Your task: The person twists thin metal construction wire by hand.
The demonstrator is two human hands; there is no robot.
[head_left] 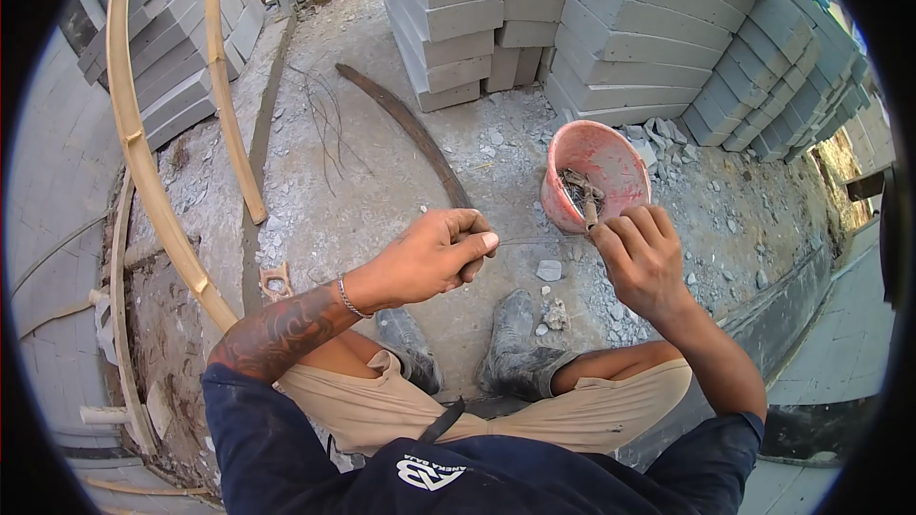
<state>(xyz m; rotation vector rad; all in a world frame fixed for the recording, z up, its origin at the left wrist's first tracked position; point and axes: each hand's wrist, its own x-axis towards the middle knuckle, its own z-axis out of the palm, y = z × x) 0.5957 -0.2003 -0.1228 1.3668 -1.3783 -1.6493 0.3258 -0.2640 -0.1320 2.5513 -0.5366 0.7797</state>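
In the middle of the head view my left hand (453, 250) is closed, its thumb pressed against the curled fingers. A thin wire (534, 240) stretches from it toward my right hand (641, 257), whose fingers are pinched together. The right fingertips overlap the front rim of a red bucket (620, 157) in this view. Inside the bucket lie small dark metal pieces (577, 189) and a tool with a light handle (590, 210), whose end reaches up to the right fingertips.
Grey block stacks (649, 48) stand behind the bucket, more blocks (186, 48) at the left. A curved dark wood strip (405, 124) and thin wires (327, 129) lie on the dusty floor. Rubble (697, 219) spreads right. Bamboo poles (143, 153) and a tan handle-shaped piece (276, 280) are left.
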